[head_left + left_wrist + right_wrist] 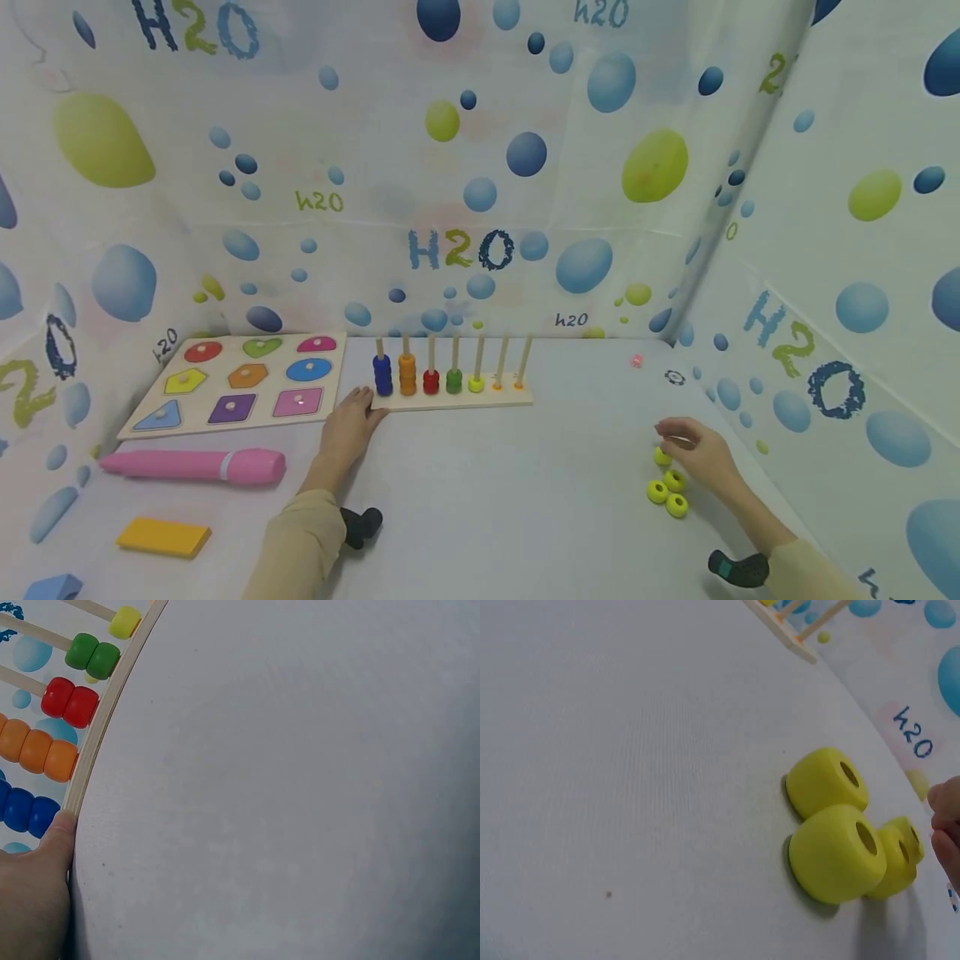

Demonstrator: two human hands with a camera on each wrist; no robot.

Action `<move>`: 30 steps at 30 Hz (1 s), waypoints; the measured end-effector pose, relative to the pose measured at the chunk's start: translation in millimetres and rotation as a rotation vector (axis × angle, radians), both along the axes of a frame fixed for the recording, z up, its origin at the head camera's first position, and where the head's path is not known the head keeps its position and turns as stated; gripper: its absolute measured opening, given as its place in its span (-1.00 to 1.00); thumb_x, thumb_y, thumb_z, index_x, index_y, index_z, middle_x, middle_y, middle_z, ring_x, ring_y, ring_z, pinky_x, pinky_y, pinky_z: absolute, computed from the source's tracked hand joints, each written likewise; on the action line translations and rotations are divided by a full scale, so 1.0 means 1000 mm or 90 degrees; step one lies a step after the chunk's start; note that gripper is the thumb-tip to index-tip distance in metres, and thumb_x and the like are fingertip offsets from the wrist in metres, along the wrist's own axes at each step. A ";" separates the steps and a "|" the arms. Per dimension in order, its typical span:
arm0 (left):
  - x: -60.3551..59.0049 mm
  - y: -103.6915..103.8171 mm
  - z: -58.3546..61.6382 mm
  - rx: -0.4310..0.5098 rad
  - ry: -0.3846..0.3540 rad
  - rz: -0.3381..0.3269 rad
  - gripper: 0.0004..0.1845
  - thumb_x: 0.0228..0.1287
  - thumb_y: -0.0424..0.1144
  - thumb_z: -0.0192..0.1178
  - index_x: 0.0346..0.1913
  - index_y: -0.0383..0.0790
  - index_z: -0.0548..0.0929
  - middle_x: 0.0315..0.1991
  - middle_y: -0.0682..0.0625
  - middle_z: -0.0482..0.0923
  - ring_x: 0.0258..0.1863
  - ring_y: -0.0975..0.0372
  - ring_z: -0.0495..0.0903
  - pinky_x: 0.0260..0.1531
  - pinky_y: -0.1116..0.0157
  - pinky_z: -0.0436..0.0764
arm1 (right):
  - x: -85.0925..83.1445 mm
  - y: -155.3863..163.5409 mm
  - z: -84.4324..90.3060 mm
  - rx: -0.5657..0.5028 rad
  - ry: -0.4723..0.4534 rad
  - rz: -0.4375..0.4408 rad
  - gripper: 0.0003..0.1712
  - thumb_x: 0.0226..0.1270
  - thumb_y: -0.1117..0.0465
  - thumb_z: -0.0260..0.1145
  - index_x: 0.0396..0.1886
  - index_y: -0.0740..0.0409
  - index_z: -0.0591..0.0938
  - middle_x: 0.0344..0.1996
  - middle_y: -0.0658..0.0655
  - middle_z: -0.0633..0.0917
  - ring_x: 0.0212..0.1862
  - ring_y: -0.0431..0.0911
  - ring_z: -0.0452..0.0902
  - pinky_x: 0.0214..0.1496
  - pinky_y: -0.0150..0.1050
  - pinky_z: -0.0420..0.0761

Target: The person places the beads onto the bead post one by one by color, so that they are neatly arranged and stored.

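A wooden peg board (453,402) stands at the back of the table with rows of blue, orange, red, green and yellow beads on its pegs. At its left end my left hand (349,429) grips the base, thumb on the front edge beside the blue beads (28,812). Two pegs at the right carry no beads. Several loose yellow beads (677,505) lie at the right of the table. Just over the farthest of them, my right hand (699,454) hovers with loosely bent fingers (946,802); no bead shows between them.
On the left lie a shape puzzle board (258,350), a pink marker-shaped thing (187,467), a yellow block (163,537) and a blue block (54,587). A small pink object (637,361) is at the back right. Patterned sheets (360,150) wall the back and sides.
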State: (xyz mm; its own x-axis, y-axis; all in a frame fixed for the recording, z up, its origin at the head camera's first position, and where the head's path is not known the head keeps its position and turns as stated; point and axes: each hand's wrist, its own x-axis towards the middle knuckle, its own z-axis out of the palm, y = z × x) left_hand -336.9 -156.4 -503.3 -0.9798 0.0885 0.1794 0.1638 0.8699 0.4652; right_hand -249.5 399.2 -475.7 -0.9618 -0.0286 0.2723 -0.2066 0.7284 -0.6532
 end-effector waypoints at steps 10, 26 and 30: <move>-0.001 0.000 -0.002 0.009 -0.007 0.000 -0.39 0.34 -0.10 0.16 0.26 -0.51 0.35 0.26 -0.36 0.32 0.31 -0.15 0.22 0.26 -0.09 0.25 | 0.002 0.004 -0.008 0.051 -0.045 -0.017 -0.59 0.24 0.23 0.35 0.07 0.22 0.54 -0.06 0.20 0.66 -0.01 0.08 0.58 -0.03 -0.22 0.63; -0.001 -0.001 -0.002 0.001 -0.005 0.000 -0.39 0.33 -0.12 0.17 0.26 -0.52 0.34 0.26 -0.37 0.31 0.31 -0.17 0.20 0.25 -0.10 0.24 | -0.017 -0.021 0.009 0.055 -0.037 0.011 -0.59 0.25 0.24 0.34 0.10 0.17 0.53 -0.07 0.12 0.68 0.00 0.05 0.59 0.00 -0.15 0.61; 0.000 -0.001 -0.001 -0.001 -0.003 -0.001 -0.39 0.34 -0.12 0.17 0.26 -0.52 0.35 0.25 -0.37 0.32 0.31 -0.17 0.21 0.26 -0.10 0.23 | -0.035 -0.045 0.023 0.013 0.013 0.058 -0.61 0.23 0.28 0.35 0.06 0.18 0.54 -0.08 0.13 0.68 -0.01 0.02 0.60 -0.02 -0.21 0.63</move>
State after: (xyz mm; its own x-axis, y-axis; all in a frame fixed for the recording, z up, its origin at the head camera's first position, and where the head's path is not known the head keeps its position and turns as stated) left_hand -337.4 -157.0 -504.5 -0.9804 0.0901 0.1752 0.1631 0.8702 0.4649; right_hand -284.9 354.3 -452.4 -0.9490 -0.1215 0.2910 -0.2862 0.7190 -0.6334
